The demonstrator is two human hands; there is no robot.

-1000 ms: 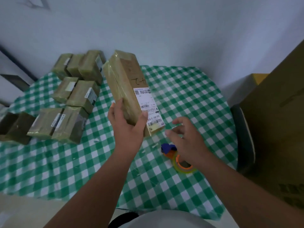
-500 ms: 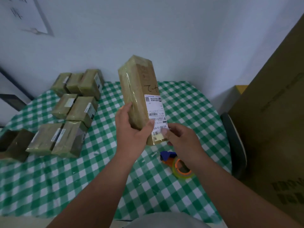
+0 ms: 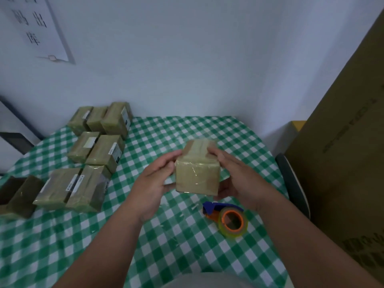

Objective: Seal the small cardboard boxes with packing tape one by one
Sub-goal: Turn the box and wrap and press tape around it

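Note:
A small cardboard box (image 3: 197, 175) wrapped in clear tape is held above the middle of the table, one end face turned toward me. My left hand (image 3: 154, 182) grips its left side with fingers reaching along the top edge. My right hand (image 3: 234, 177) grips the right side, fingers over the top and thumb under the bottom. A tape dispenser (image 3: 227, 218) with a blue handle, orange core and clear roll lies on the cloth just below my right wrist.
Several taped boxes (image 3: 97, 154) lie in rows on the left of the green checked tablecloth (image 3: 187, 235). A large cardboard carton (image 3: 349, 163) stands at the right, a dark chair edge (image 3: 291, 183) beside it. A white wall is behind.
The box was turned from upright with its label facing me to lying level with an end face toward me. My right hand moved from its bottom corner to its right side.

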